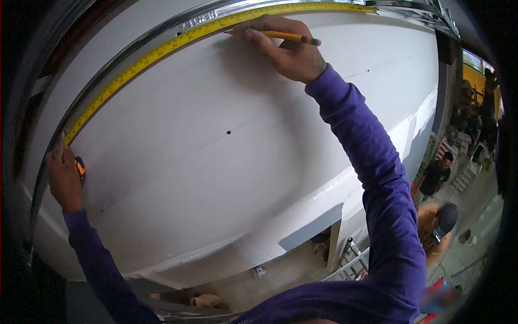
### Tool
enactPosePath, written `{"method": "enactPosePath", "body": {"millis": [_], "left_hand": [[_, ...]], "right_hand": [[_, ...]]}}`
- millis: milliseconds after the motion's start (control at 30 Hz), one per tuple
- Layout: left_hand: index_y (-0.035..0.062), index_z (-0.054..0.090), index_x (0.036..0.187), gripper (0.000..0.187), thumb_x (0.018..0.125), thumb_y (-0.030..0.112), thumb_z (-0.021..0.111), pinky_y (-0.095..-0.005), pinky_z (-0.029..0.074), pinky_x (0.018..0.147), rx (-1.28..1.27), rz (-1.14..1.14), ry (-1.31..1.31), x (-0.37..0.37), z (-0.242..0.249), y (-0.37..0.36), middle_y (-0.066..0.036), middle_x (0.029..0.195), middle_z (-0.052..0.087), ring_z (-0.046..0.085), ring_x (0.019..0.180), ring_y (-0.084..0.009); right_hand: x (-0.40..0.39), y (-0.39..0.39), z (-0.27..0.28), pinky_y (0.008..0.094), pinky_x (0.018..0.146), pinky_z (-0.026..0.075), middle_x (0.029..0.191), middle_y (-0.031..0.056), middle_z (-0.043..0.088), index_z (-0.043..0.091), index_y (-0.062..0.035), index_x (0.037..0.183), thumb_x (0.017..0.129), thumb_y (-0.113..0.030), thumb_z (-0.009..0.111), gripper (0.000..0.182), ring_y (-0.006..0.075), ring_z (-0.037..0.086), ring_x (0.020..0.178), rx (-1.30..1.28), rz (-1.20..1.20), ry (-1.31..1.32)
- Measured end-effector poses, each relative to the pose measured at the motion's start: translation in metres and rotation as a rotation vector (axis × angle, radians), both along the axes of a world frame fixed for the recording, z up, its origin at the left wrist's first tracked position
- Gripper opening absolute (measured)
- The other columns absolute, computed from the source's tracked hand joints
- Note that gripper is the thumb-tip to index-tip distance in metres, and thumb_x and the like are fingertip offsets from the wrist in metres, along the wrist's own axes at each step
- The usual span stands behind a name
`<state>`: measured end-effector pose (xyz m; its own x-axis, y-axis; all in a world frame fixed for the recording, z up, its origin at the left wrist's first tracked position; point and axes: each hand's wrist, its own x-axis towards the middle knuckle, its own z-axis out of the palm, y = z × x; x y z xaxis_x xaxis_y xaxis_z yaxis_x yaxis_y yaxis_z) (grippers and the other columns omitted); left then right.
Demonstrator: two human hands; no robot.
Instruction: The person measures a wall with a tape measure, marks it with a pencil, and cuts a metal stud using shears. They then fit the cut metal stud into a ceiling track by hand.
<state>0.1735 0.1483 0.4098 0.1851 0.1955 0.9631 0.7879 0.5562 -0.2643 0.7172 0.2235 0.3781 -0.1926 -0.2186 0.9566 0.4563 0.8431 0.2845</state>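
Observation:
A yellow tape measure is stretched in a curve across the upper part of a white wall panel, close along a metal track. My left hand grips the tape's case at the left end; an orange and black bit of the case shows beside the fingers. At the top, my right hand holds a yellow pencil, its point toward the panel just under the tape and its eraser end to the right. Both sleeves are purple.
Far below on the right are a person in a dark shirt and a person in a tan shirt and dark cap. A metal ladder stands below my right arm. Metal framing runs at top right. Dark screw spots dot the panel.

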Motion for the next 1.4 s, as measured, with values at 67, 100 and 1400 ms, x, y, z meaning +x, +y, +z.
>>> {"method": "enactPosePath", "body": {"millis": [67,100,1400], "left_hand": [[0.0216,0.052,0.133,0.038,0.099,0.032,0.041,-0.0373,0.052,0.087,0.006,0.065,-0.043,0.000,0.000,-0.004,-0.015,0.119,0.054,0.059,0.105,-0.0251],[0.0223,0.052,0.133,0.038,0.099,0.032,0.041,-0.0374,0.052,0.086,0.011,0.056,-0.032,0.000,-0.002,-0.006,-0.015,0.118,0.054,0.059,0.105,-0.0251],[0.0209,0.058,0.128,0.034,0.096,0.024,0.049,-0.0371,0.050,0.079,0.050,-0.217,-0.038,0.022,-0.011,-0.011,-0.013,0.102,0.055,0.059,0.090,-0.0247]], "right_hand": [[0.002,0.012,0.009,0.0293,0.072,0.053,0.088,0.0132,0.068,0.068,-0.0027,0.099,0.090,-0.025,0.059,0.026,0.0202,0.063,0.072,0.052,-0.015,0.026],[-0.001,0.014,0.013,0.0295,0.071,0.054,0.086,0.0128,0.067,0.068,-0.0032,0.100,0.088,-0.024,0.061,0.025,0.0205,0.063,0.072,0.072,-0.016,0.038],[0.000,0.031,0.021,0.0285,0.068,0.056,0.084,0.0096,0.068,0.069,-0.0032,0.095,0.087,-0.016,0.064,0.016,0.0194,0.066,0.073,0.157,0.059,0.032]]}}
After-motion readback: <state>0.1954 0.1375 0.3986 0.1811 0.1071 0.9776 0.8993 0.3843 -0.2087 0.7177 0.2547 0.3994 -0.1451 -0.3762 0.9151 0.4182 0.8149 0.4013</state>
